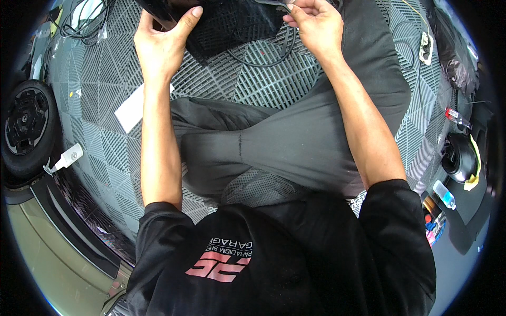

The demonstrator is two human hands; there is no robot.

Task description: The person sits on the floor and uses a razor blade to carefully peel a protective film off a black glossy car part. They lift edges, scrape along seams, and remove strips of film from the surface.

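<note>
At the top of the head view a glossy black panel (237, 29), with its far part cut off by the frame, is held up over the floor in front of my crossed legs. My left hand (163, 47) grips its left side, thumb laid along the near face and fingers behind. By the panel's upper right edge, my right hand (319, 29) pinches the end of a thin dark grey strip (271, 2) between thumb and fingers. Whether that strip is a tool or part of the panel I cannot tell. A black cable (269, 64) loops on the floor just below the panel.
Grey slatted tiles (100, 137) cover the floor. Left: a white sheet (130, 109), a spray bottle (69, 156), a wheel (26, 126) and a green car body (52, 247). Right: a power socket (426, 48), a red-handled tool (457, 117) and a clear bottle (444, 195). Coiled cables (84, 26) lie upper left.
</note>
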